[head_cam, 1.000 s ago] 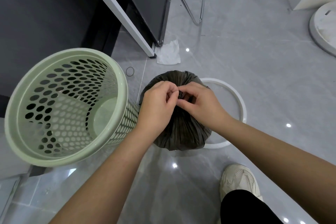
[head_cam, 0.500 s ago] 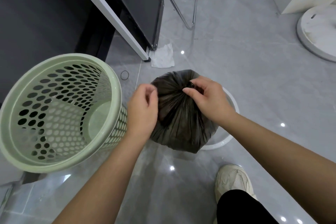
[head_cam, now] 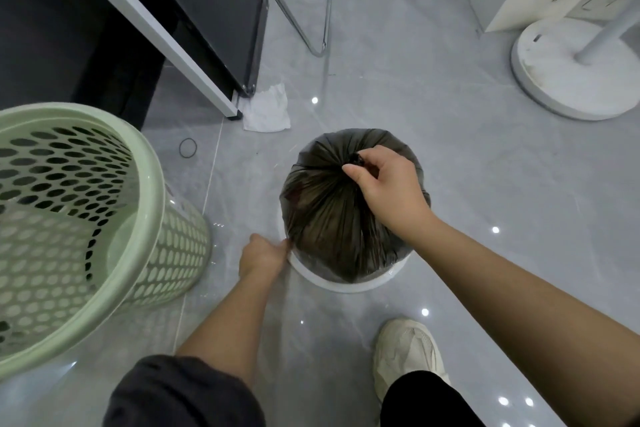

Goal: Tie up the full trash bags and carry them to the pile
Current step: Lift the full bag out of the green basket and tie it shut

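A full dark trash bag point(head_cam: 325, 204), gathered and knotted at the top, sits over a white round bin rim point(head_cam: 349, 284) on the grey floor. My right hand point(head_cam: 388, 191) pinches the knot at the bag's top. My left hand point(head_cam: 263, 258) is down at the left side of the rim, fingers closed on its edge beside the bag's lower part.
An empty pale green perforated basket point(head_cam: 79, 218) stands at the left. A crumpled white paper point(head_cam: 266, 109) and a black rubber band point(head_cam: 187, 148) lie on the floor behind. A dark cabinet, a chrome chair leg point(head_cam: 323, 21), a white fan base point(head_cam: 568, 69) and my shoe point(head_cam: 405, 354) surround the spot.
My left hand has let go of the knot and dropped to the white rim at the bag's left. My right hand keeps the knot. The view has shifted closer to the bag.
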`<state>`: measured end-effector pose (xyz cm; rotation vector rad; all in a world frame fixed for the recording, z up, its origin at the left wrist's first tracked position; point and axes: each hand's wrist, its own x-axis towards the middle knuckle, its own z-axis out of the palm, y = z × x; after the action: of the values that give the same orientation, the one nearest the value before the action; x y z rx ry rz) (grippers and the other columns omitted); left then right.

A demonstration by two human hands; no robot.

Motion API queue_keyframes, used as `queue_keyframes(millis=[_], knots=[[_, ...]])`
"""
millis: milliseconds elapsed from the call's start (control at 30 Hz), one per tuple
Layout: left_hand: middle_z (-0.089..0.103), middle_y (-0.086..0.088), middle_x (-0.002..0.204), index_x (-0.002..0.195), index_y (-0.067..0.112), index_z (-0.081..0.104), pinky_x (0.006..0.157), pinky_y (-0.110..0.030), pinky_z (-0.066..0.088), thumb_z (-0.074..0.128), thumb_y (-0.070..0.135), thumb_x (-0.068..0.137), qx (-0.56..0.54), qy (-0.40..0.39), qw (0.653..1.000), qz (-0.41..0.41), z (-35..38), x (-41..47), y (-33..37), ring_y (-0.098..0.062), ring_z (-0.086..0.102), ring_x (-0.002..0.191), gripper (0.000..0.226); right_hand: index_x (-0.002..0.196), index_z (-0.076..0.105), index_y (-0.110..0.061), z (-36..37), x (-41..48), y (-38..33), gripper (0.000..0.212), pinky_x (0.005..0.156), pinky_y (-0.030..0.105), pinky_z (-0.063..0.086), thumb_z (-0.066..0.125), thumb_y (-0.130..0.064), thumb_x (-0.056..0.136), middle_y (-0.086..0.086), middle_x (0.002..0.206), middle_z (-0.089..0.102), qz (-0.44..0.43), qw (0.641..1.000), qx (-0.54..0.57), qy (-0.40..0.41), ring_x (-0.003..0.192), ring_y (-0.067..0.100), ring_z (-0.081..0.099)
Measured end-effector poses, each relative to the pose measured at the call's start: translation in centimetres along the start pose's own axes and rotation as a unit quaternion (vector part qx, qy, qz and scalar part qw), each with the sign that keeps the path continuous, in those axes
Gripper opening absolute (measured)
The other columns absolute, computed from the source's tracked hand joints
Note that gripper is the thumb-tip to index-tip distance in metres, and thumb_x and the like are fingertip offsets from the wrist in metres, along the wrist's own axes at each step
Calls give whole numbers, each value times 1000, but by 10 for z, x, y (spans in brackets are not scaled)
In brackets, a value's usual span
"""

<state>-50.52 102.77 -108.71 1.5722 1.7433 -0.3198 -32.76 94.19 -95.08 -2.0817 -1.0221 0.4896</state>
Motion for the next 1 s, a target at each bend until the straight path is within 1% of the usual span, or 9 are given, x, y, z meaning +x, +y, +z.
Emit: queue_keyframes(millis=[67,167,267,367,467,567,700,833,1000], knots=[[59,-20,119,113,3,52,83,-38,47,61,44,83,30,-4,999,23,6,3,5,-37,57,109,51,79,61,1,-6,4,0,27,67,27,39,62,-25,89,12,76,59,7,1000,3,26,75,23,54],[61,-21,115,108,5,53,82,-38,47,57,24,86,61,21,996,59,9,2,12,-38,58,106,29,79,62,-1,-15,8,1,27,72,36,45,62,-26,88,13,78,60,20,998,15,54,76,25,56],[60,-25,110,109,2,45,80,-43,47,52,12,86,31,58,995,72,1,-2,20,-42,58,101,26,84,64,-3,-23,7,-2,24,76,40,47,61,-26,88,11,82,62,14,998,16,58,79,23,57],[61,-25,102,110,3,41,73,-42,46,49,15,89,30,105,985,137,-21,-9,31,-42,59,93,26,90,65,-10,-33,6,-11,19,80,38,47,59,-28,90,2,87,58,-13,998,-22,61,83,19,55],[63,-24,99,114,5,47,68,-37,41,49,22,92,-3,147,966,214,-56,-24,51,-40,59,89,29,99,67,-12,-47,6,-22,23,88,41,45,58,-30,89,-5,96,49,-49,993,-56,89,95,19,53],[63,-20,97,114,6,51,67,-38,44,48,22,91,-3,188,947,260,-89,-41,72,-35,56,81,28,102,66,-12,-65,7,-33,24,92,46,44,55,-30,90,-3,103,56,-64,990,-84,90,104,22,54],[61,-19,91,113,6,50,58,-37,37,43,21,92,97,249,909,319,-130,-69,96,-30,48,71,27,102,63,-16,-88,2,-46,22,91,42,41,50,-31,94,-1,99,64,-68,976,-184,92,99,23,56],[59,-18,98,111,6,48,58,-38,33,42,20,95,194,304,853,377,-164,-100,117,-39,57,82,22,100,62,-18,-102,-5,-62,20,84,32,27,48,-31,96,-2,98,64,-75,960,-240,119,98,22,55],[57,-20,98,108,3,47,56,-38,30,43,20,95,211,369,807,411,-212,-132,130,-42,59,78,22,99,62,-19,-117,-9,-77,21,82,33,26,46,-32,96,-4,98,65,-69,955,-265,110,99,22,53]])
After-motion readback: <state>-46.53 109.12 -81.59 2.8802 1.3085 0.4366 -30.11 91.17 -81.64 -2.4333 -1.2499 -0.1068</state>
